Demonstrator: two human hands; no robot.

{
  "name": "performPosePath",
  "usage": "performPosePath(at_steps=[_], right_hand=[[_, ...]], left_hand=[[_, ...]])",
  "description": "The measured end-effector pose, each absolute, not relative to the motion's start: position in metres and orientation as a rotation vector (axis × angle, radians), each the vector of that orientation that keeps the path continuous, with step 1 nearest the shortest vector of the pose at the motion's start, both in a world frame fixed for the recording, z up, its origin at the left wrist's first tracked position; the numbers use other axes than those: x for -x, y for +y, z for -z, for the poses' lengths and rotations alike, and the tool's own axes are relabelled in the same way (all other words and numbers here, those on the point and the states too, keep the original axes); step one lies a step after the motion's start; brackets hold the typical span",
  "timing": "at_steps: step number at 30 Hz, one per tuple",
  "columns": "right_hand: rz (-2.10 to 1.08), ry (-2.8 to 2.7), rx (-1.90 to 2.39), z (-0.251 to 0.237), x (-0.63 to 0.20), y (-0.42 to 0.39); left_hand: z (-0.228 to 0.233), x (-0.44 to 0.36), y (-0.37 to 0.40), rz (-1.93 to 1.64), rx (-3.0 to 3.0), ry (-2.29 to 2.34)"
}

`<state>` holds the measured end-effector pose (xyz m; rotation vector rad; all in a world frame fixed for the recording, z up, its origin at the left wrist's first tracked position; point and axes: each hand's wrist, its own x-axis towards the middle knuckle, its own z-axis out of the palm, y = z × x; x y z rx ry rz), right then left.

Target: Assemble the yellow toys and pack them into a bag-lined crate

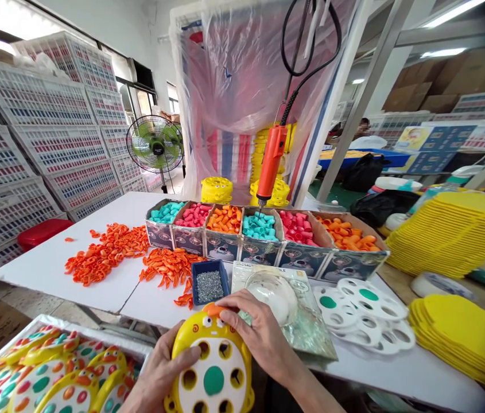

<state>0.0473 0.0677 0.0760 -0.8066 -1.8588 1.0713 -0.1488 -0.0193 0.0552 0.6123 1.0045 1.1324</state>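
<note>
My left hand point(159, 367) grips a yellow plastic animal-shaped toy point(246, 367) by its left side, the thumb lying over the white front panel. The toy has cartoon eyes, a green disc in the middle and a ring of round holes. At its top edge my right hand point(263, 330) is closed on a small orange plastic piece point(213, 310), pressed against the toy above the eyes. Just beyond it stands a dark blue tray point(228, 281) of small metal screws. Piles of similar orange pieces point(108, 252) lie on the white table point(96, 212).
An orange electric screwdriver point(271, 160) hangs over divided boxes point(222, 249) of teal, pink and orange caps. White perforated panels point(354, 315) and stacked yellow sheets point(461, 338) lie to the right. A crate point(139, 353) of colourful toys stands at lower left.
</note>
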Motion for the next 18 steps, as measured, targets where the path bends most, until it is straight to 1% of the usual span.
performPosePath(at_steps=[5,9,12,18], right_hand=[[-0.445,-1.937,0.698,-0.061,-0.044,0.056],[-0.169,-1.993,0.701,-0.053,-0.047,0.053],[-0.087,-2.05,0.669,-0.053,-0.051,0.051],[-0.213,-2.066,0.658,-0.06,-0.054,0.045]], left_hand=[[-0.057,0.14,-0.018,-1.14,-0.566,0.95],[-0.057,0.134,-0.017,-1.144,-0.54,0.956],[-0.058,0.132,-0.017,-1.154,-0.533,0.951],[-0.062,0.131,-0.017,-1.147,-0.534,0.927]])
